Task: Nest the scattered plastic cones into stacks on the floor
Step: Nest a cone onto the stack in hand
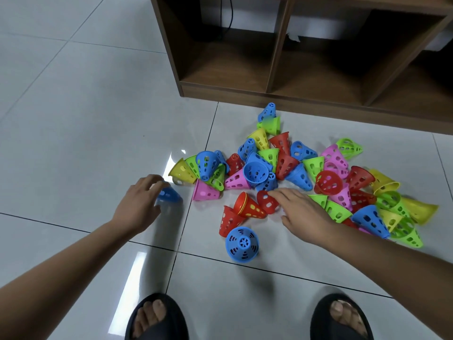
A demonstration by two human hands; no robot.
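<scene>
Cones (256,171) heaped on floor (85,119), mostly right of centre. Your left hand (137,204) half-curled at lone blue cone (170,196), grip unclear. Your right hand (301,212) flat on red cone (267,204), lying sideways.

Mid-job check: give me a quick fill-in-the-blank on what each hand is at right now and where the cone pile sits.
1. The lone cone at the fingertips of the left hand is coloured ____.
2. The right hand lies with straight fingers on a cone coloured ____.
3. The pile lies on a floor of large pale ____.

Missing words: blue; red; tiles.
</scene>
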